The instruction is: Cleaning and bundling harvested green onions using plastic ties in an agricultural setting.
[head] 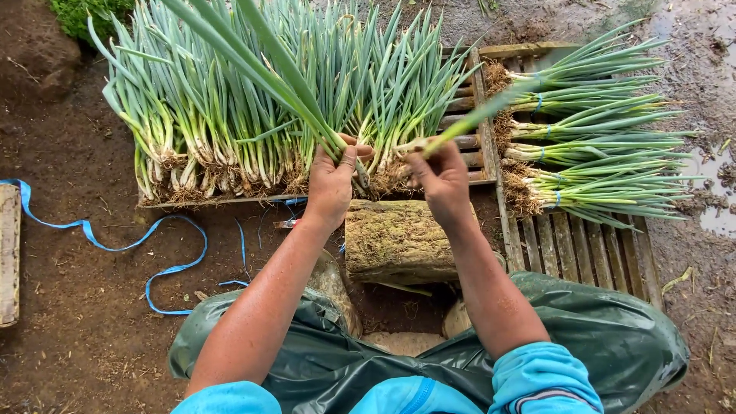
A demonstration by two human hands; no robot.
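Observation:
My left hand (331,182) grips a green onion stalk (270,70) near its base; its long leaves rise up and to the left. My right hand (440,178) holds another green onion (481,113) that points up and to the right. Both hands are raised over a mossy wooden block (395,239) between my knees. Behind them lies a wide heap of loose green onions (230,115) with muddy roots, on a slatted wooden pallet (464,100).
Tied bundles of green onions (590,138) with blue bands lie on a second slatted pallet (571,245) to the right. Blue plastic strapping (115,245) trails over the muddy soil on the left. A wooden board (9,253) sits at the left edge. Puddles lie far right.

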